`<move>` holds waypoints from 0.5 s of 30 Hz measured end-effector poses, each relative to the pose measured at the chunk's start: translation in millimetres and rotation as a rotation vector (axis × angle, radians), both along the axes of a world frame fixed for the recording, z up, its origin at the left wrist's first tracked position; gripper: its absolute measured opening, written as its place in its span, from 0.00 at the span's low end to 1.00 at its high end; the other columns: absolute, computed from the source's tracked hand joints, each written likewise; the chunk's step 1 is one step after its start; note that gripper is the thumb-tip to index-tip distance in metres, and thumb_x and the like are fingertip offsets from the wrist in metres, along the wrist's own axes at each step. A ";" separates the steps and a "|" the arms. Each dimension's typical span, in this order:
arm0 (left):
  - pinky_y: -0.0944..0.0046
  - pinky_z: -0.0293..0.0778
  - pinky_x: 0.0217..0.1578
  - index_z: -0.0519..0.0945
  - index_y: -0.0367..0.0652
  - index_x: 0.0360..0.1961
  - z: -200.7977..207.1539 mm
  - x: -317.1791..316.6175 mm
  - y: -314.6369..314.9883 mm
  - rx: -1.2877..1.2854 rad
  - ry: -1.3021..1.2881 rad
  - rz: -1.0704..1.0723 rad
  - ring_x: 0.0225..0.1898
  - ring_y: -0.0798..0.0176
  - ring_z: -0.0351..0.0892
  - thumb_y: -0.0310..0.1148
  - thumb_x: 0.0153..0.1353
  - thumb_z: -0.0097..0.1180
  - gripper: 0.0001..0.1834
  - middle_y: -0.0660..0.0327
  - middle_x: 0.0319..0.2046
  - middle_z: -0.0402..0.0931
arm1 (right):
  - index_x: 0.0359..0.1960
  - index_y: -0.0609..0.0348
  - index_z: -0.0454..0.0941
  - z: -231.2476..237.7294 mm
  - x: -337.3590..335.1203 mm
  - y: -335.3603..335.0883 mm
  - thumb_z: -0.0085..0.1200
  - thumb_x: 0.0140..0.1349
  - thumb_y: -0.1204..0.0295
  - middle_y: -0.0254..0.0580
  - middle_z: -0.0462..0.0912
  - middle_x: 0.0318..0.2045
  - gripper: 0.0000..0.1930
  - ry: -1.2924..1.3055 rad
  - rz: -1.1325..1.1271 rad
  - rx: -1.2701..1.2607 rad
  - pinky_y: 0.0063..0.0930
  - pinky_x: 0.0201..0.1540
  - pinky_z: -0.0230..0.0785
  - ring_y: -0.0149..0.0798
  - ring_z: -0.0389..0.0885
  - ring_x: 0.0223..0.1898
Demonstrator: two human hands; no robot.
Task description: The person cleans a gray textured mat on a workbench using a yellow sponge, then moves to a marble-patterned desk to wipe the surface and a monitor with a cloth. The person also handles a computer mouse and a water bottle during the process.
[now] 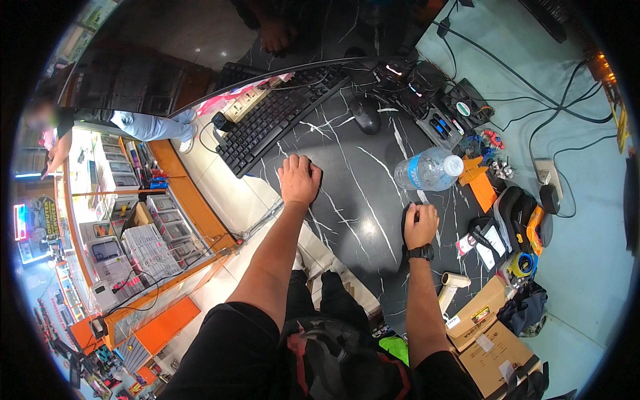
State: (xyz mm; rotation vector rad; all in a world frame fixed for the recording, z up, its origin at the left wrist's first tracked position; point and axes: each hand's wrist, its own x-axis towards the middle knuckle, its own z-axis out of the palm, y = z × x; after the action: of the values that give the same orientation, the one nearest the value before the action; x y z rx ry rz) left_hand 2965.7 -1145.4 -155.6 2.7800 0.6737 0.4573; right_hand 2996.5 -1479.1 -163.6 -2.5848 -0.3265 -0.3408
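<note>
My left hand (299,180) is a loose fist, knuckles up, on the black marble-patterned table (357,200). A dark patch, likely shadow, lies beside it. My right hand (421,225), below a black wristwatch (421,252), rests likewise with fingers curled in, near the table's right side. Nothing shows in either fist, though the palms are hidden. Just beyond my right hand is a clear plastic bottle (427,170) with a blue label and white cap. Farther off lie a black mouse (365,115) and a black keyboard (283,120), neither touched.
A large dark screen (220,60) spans the far side. Cables, small tools and an orange piece (481,190) crowd the right edge, with a cream handheld device (453,287) and a cardboard box (497,353) nearer. Left stands a glass display case (143,227); beyond it, another person (60,143).
</note>
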 end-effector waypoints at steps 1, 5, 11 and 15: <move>0.51 0.67 0.45 0.77 0.44 0.34 0.2 0.1 -0.1 -0.001 0.000 0.002 0.45 0.50 0.73 0.37 0.60 0.57 0.08 0.57 0.37 0.73 | 0.28 0.56 0.75 0.5 -0.1 0.1 0.59 0.65 0.68 0.43 0.76 0.31 0.10 0.002 -0.001 -0.003 0.46 0.42 0.64 0.51 0.76 0.38; 0.51 0.67 0.45 0.77 0.44 0.34 0.4 -0.2 0.1 -0.006 0.007 -0.002 0.45 0.50 0.73 0.37 0.60 0.56 0.08 0.56 0.38 0.73 | 0.28 0.56 0.75 -0.7 -0.1 0.2 0.60 0.65 0.68 0.43 0.77 0.32 0.10 -0.023 0.008 -0.009 0.46 0.42 0.64 0.51 0.77 0.38; 0.51 0.66 0.45 0.77 0.44 0.34 -1.8 -0.6 0.7 -0.010 -0.002 -0.003 0.45 0.50 0.73 0.38 0.60 0.56 0.09 0.56 0.38 0.74 | 0.28 0.56 0.75 1.3 -0.6 0.6 0.60 0.64 0.69 0.42 0.77 0.32 0.09 -0.022 0.011 -0.003 0.45 0.42 0.65 0.51 0.77 0.38; 0.51 0.66 0.45 0.77 0.44 0.34 -1.8 -0.4 1.1 -0.004 -0.001 -0.006 0.45 0.50 0.73 0.38 0.60 0.56 0.09 0.56 0.38 0.74 | 0.28 0.56 0.75 -0.2 -0.5 -0.4 0.60 0.64 0.69 0.42 0.77 0.32 0.09 -0.019 0.007 -0.013 0.45 0.42 0.65 0.50 0.77 0.38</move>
State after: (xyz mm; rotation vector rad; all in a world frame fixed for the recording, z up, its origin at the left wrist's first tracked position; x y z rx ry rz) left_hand 2965.3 -1144.3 -157.4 2.7771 0.6647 0.4562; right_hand 2996.1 -1479.5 -163.8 -2.5942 -0.3456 -0.3620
